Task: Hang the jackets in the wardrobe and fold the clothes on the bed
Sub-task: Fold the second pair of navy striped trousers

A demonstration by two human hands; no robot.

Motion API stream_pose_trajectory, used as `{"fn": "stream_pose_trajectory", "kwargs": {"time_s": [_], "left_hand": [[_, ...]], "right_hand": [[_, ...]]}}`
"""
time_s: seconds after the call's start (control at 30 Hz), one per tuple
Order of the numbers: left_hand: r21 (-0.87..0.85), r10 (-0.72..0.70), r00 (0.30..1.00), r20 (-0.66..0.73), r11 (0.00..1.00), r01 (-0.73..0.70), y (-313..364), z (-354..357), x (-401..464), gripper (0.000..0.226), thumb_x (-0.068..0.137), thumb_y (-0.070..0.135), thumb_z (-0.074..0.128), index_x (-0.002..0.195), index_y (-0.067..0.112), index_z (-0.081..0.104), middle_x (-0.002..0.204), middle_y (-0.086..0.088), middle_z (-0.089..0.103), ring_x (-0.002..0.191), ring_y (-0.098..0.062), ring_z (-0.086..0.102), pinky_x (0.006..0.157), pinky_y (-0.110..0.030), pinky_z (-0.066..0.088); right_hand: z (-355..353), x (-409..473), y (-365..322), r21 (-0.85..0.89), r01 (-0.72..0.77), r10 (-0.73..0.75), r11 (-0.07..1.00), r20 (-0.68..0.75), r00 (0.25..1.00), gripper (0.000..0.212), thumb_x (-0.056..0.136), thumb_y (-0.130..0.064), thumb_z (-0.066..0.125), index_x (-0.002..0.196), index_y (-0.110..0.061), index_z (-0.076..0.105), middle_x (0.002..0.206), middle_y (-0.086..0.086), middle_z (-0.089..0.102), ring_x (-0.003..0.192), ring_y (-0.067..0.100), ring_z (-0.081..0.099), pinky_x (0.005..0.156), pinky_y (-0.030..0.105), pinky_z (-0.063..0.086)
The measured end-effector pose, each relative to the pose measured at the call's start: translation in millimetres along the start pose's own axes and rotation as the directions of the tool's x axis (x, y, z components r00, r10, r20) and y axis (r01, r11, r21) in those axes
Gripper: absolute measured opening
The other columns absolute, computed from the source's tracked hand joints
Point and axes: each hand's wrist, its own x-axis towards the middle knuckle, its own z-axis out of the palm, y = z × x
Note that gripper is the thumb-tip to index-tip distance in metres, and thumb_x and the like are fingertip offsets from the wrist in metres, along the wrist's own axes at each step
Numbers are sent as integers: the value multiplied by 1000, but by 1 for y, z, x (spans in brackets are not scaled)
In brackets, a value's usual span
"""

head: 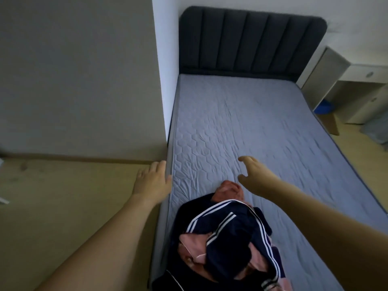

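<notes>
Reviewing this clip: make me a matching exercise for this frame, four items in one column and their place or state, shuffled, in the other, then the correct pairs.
Column 1
1. left hand
2. right hand
3. navy striped jacket
4. headboard

Column 2
A. crumpled in a heap with pink clothes at the near end of the mattress
B. upright against the wall at the bed's far end
C. by the mattress's left edge, fingers straight
D. over the mattress just beyond the heap, fingers spread, holding nothing

Pairs: 1-C, 2-D, 3-A, 4-B
</notes>
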Motion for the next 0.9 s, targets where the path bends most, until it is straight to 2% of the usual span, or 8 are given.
{"fn": "stream_pose_trajectory", "kwargs": {"time_s": [0.3,0.5,0.57,0.67,0.73,0.8,0.87,0.9], "left_hand": [[-223,-114,930,348,954,200,89,165,0,45,99,27,42,140,9,41,147,-14,41,132,-31,41,110,-39,35],[-154,-29,930,365,984,91,208,281,-10,43,95,28,45,138,20,44,138,-3,47,125,-26,44,104,-38,38],[-240,5,881,474,963,123,250,323,-16,38,94,26,44,131,25,48,132,0,52,119,-25,50,100,-38,42],[-308,-6,722,692,902,303,309,386,-32,15,93,30,46,103,25,56,112,1,61,101,-23,60,87,-36,50],[-257,-77,640,764,874,412,342,430,-42,26,93,38,50,100,15,59,110,-7,64,98,-26,62,85,-36,50],[-172,-202,594,779,841,512,371,466,-50,49,87,52,56,113,11,55,116,-8,64,105,-28,62,88,-38,50],[-45,-370,599,711,826,563,391,493,-53,67,78,61,63,121,13,46,118,-5,63,110,-26,61,91,-39,50],[-18,-429,621,656,814,581,397,505,-55,67,78,58,66,122,12,43,117,-4,64,109,-25,63,90,-38,51]], "right_hand": [[79,55,140,-7,-33,34,999,172,984,60,93,-18,51,148,-13,30,154,6,32,133,28,42,108,38,37],[137,92,278,-17,-99,99,995,326,940,63,95,-21,54,151,-12,26,156,9,27,139,28,34,111,37,31],[158,109,323,-8,-119,113,993,380,918,61,94,-16,53,150,-12,29,154,12,31,137,29,37,109,37,34],[199,124,384,0,-140,124,990,466,876,55,93,-13,50,146,-9,36,147,14,41,130,29,45,102,35,39],[232,130,414,2,-149,127,989,513,849,44,92,-10,50,136,-5,47,135,15,52,119,29,53,96,34,44],[267,134,438,40,-154,107,987,555,825,34,90,-7,52,123,-4,56,122,15,59,103,27,58,86,32,49],[303,135,456,106,-175,80,979,589,804,35,91,-6,50,125,-7,57,121,13,59,103,26,58,85,31,48],[319,133,463,136,-199,79,971,600,796,35,92,-7,49,126,-10,58,120,12,60,103,26,58,86,31,48]]}}
